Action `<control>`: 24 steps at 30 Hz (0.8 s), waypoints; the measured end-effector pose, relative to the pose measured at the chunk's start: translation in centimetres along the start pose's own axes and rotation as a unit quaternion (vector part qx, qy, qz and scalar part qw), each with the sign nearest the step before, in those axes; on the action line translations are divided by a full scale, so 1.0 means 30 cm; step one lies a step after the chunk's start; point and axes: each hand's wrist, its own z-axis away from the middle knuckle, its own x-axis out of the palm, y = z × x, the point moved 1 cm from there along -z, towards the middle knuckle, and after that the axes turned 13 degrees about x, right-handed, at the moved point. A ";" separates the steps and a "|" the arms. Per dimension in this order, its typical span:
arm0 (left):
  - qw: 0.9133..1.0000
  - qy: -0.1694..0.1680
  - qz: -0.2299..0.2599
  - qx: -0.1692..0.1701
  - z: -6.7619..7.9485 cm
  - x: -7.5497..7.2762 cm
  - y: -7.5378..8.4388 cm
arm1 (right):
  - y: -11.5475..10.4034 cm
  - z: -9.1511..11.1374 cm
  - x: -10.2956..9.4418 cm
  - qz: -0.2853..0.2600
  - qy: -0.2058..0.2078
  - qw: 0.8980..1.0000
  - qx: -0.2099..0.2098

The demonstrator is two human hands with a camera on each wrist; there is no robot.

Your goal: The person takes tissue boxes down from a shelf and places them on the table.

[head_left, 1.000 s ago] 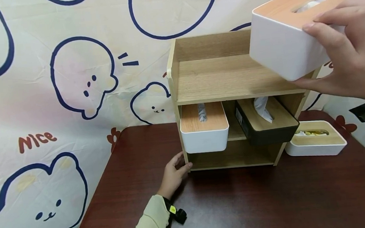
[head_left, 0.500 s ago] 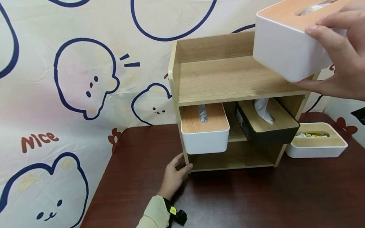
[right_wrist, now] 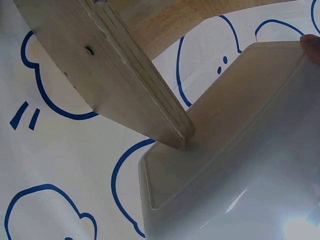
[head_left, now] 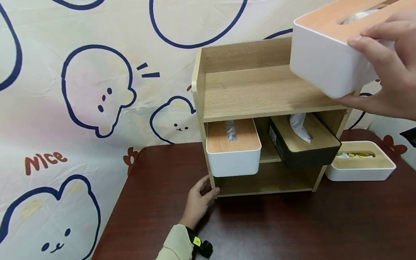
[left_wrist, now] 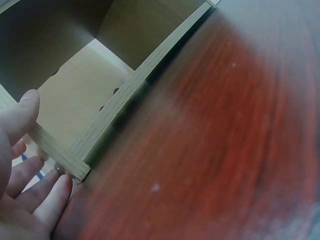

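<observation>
My right hand [head_left: 406, 63] grips a white tissue box [head_left: 324, 58] with a light wood-look lid, thumb low and fingers at its upper edge. The box is held tilted above the right end of a wooden desktop shelf [head_left: 253, 95]. In the right wrist view, the underside of the tissue box [right_wrist: 240, 95] overlaps a rounded corner of the shelf [right_wrist: 160, 115]. My left hand [head_left: 195, 201] holds the shelf's lower left side panel. In the left wrist view, the thumb [left_wrist: 22, 115] lies on the inner side of that panel, the other fingers outside.
On the middle level stand a white tissue box with a wood lid [head_left: 235, 162] and a black one [head_left: 312, 156], both jutting forward. Right of the shelf, a low white box with a slotted lid [head_left: 360, 173] stands on the dark red table [head_left: 276, 235]. A cartoon-print cloth [head_left: 84, 157] hangs behind.
The tissue box in my right hand has come down slightly toward the shelf's top right. My left hand keeps its place on the side panel.
</observation>
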 end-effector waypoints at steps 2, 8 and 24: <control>1.000 0.001 0.002 -0.002 -0.001 0.002 0.001 | -0.004 0.004 -0.004 -0.004 0.002 1.000 0.002; 1.000 0.003 -0.005 0.007 0.002 0.001 -0.007 | -0.007 0.012 -0.013 -0.012 0.005 1.000 0.002; 1.000 0.006 -0.029 0.009 0.010 0.001 0.001 | -0.001 0.026 -0.088 0.053 -0.051 0.997 -0.006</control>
